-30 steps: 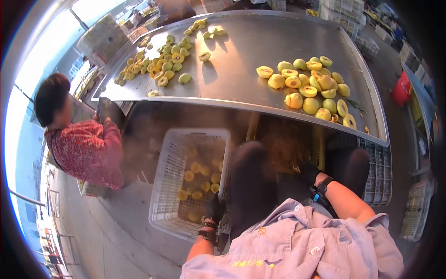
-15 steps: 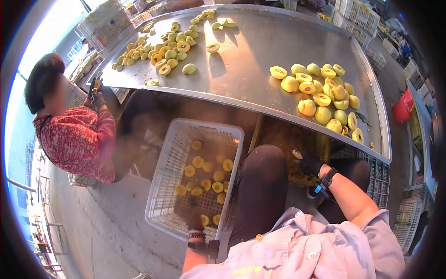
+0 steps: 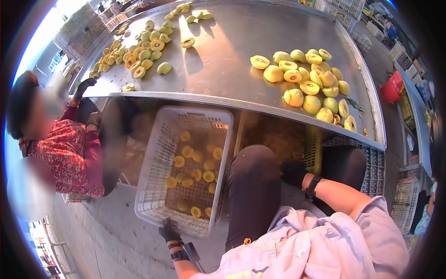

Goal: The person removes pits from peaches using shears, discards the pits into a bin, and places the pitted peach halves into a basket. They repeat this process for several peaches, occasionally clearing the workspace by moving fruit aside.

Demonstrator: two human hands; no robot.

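Note:
My left hand (image 3: 170, 231), in a dark glove, is at the near rim of a white plastic basket (image 3: 151, 167), its fingers bent over the edge. Several yellow peach halves (image 3: 187, 151) lie spread over the basket floor. My right hand (image 3: 292, 173), also gloved, is low between my knees beside a yellow crate (image 3: 314, 151). Its fingers point away into shadow, so I cannot make out whether they hold anything. On the metal table (image 3: 218, 65) above sits a pile of greenish-yellow peaches (image 3: 311, 87), many cut open with the stone showing.
Another heap of cut peaches (image 3: 144, 55) covers the table's far left. At the left sits a co-worker in a red patterned top (image 3: 74, 153), one gloved hand (image 3: 84, 87) at the table edge. A red bucket (image 3: 392, 87) stands right of the table; dark crates (image 3: 374, 172) are under it.
My left hand has moved from inside the basket to its near rim. My right hand has drawn back toward my knee; the piece at its fingertips no longer shows. The co-worker's hands have separated.

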